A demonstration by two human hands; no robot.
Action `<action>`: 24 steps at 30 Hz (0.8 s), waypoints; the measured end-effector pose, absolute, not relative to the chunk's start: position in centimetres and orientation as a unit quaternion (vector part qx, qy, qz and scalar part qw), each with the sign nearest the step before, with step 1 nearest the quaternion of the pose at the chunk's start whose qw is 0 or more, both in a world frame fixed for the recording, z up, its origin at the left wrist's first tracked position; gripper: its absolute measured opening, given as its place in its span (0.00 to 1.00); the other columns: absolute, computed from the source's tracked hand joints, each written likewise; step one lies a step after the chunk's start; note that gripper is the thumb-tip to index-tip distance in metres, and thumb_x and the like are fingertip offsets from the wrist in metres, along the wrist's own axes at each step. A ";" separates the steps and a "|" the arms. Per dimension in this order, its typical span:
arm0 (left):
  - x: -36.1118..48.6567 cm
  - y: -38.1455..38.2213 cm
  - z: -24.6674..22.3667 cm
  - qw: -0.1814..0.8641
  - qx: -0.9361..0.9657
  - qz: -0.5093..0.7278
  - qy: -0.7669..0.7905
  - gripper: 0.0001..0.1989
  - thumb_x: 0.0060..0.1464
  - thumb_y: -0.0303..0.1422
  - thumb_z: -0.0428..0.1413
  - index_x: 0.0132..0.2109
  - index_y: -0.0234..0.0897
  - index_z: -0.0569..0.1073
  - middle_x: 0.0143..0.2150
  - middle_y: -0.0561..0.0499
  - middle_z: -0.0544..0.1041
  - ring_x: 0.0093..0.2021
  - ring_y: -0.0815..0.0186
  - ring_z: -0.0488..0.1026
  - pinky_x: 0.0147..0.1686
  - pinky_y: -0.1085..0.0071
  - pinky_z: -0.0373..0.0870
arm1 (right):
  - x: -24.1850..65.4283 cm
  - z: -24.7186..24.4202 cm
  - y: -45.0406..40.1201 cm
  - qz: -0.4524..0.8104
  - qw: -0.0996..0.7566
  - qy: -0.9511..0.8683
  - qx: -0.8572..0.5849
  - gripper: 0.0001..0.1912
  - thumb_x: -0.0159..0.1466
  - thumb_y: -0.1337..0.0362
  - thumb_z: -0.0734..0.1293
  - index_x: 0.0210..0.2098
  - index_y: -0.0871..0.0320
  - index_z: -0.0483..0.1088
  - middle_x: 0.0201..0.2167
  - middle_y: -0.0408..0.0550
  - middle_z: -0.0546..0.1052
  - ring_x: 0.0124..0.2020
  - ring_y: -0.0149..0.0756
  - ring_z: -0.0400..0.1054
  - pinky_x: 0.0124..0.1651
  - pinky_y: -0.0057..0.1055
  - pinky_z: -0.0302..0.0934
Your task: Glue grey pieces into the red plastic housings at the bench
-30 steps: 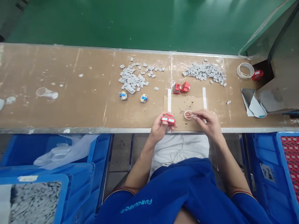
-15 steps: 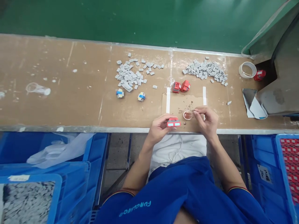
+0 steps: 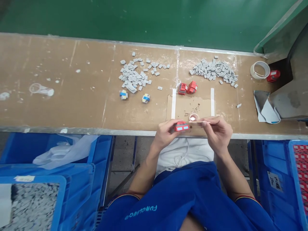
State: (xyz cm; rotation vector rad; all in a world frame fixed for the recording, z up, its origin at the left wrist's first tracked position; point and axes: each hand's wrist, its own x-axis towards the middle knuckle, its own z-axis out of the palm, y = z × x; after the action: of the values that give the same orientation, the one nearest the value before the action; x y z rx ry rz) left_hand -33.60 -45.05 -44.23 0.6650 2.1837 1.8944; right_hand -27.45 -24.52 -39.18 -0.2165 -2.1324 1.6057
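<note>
My left hand [image 3: 165, 135] is closed on a red toy piece [image 3: 182, 126] with two pale windows, held over the table's front edge. Between the fingertips of my right hand [image 3: 218, 132] is a thin stick [image 3: 199, 122], pointing left toward the red piece. The stick passes in front of a small round cup [image 3: 193, 116] on a cardboard sheet [image 3: 204, 106]. Behind the sheet sit two more red pieces [image 3: 183, 89], side by side. Small grey tiles lie in a left heap [image 3: 132, 75] and a right heap [image 3: 215, 70].
Two blue-and-cream pieces [image 3: 145, 98] lie left of the cardboard. A tape roll [image 3: 260, 70], another red piece [image 3: 273, 75] and folded paper [image 3: 268, 110] are at the right. Blue bins stand below: one with grey parts [image 3: 33, 205], one with red parts [image 3: 302, 170].
The stick has come out of the cup and now lies nearly level in front of it. My left hand has tilted the red piece and brought it slightly right.
</note>
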 end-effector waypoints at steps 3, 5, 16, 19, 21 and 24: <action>-33.8 -45.0 -43.9 0.078 0.246 0.621 0.741 0.14 0.59 0.37 0.68 0.50 0.37 0.82 0.43 0.44 0.87 0.39 0.62 0.84 0.39 0.70 0.77 | -27.6 -38.6 -25.2 0.534 0.229 -0.814 -0.023 0.06 0.70 0.58 0.73 0.37 0.52 0.76 0.35 0.49 0.86 0.39 0.43 0.84 0.44 0.40 0.79; -33.8 -45.0 -43.8 0.078 0.256 0.614 0.742 0.14 0.60 0.37 0.67 0.50 0.37 0.82 0.44 0.43 0.87 0.40 0.62 0.84 0.41 0.70 0.77 | -27.9 -38.4 -25.5 0.513 0.235 -0.825 0.005 0.05 0.70 0.60 0.72 0.37 0.52 0.76 0.34 0.48 0.86 0.37 0.41 0.84 0.41 0.38 0.79; -33.9 -45.1 -44.2 0.063 0.288 0.595 0.748 0.12 0.61 0.32 0.65 0.51 0.36 0.80 0.44 0.45 0.86 0.42 0.63 0.83 0.42 0.71 0.77 | -28.2 -38.8 -26.1 0.482 0.233 -0.843 0.041 0.04 0.70 0.64 0.72 0.37 0.53 0.76 0.34 0.45 0.86 0.35 0.38 0.83 0.38 0.32 0.78; -33.8 -45.1 -44.1 0.065 0.283 0.600 0.746 0.12 0.62 0.33 0.65 0.51 0.36 0.80 0.44 0.45 0.86 0.42 0.63 0.83 0.42 0.71 0.77 | -28.0 -38.6 -25.4 0.504 0.238 -0.830 0.023 0.01 0.70 0.63 0.73 0.39 0.52 0.78 0.35 0.46 0.86 0.37 0.39 0.83 0.40 0.34 0.78; -33.8 -45.1 -44.1 0.063 0.281 0.601 0.746 0.12 0.62 0.32 0.65 0.52 0.36 0.80 0.44 0.45 0.86 0.42 0.63 0.83 0.41 0.72 0.77 | -28.0 -38.6 -24.4 0.510 0.256 -0.821 0.005 0.00 0.69 0.64 0.73 0.40 0.52 0.79 0.37 0.47 0.85 0.39 0.40 0.82 0.41 0.36 0.77; -33.9 -45.1 -44.0 0.060 0.279 0.605 0.743 0.12 0.62 0.34 0.65 0.51 0.36 0.80 0.43 0.46 0.86 0.40 0.64 0.83 0.40 0.73 0.76 | -28.3 -39.2 -23.1 0.483 0.283 -0.829 -0.023 0.03 0.70 0.63 0.73 0.38 0.52 0.78 0.35 0.47 0.84 0.39 0.39 0.80 0.38 0.35 0.74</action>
State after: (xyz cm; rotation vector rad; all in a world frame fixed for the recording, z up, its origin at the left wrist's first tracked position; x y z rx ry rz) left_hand -33.86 -45.06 -43.96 0.8454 2.2497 1.8322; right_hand -28.31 -23.12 -39.23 -0.0629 -2.2188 1.2928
